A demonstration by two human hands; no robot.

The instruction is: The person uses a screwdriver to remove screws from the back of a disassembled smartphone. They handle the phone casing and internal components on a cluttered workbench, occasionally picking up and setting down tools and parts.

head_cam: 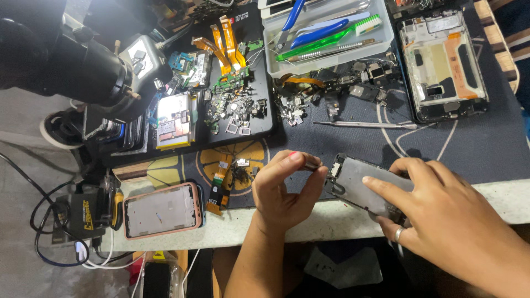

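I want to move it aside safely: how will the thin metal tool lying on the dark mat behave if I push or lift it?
The thin metal tool looks like a slim, straight rod, so it is probably stiff and light. Being narrow and seemingly round, it may roll on the dark mat when nudged. Its fine tip looks likely to bend or prick, so lifting it by the middle seems safer.

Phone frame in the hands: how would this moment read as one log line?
left hand: pinches small tool at phone frame corner | right hand: holds frame at desk edge | nearby: pink phone frame, tool tray
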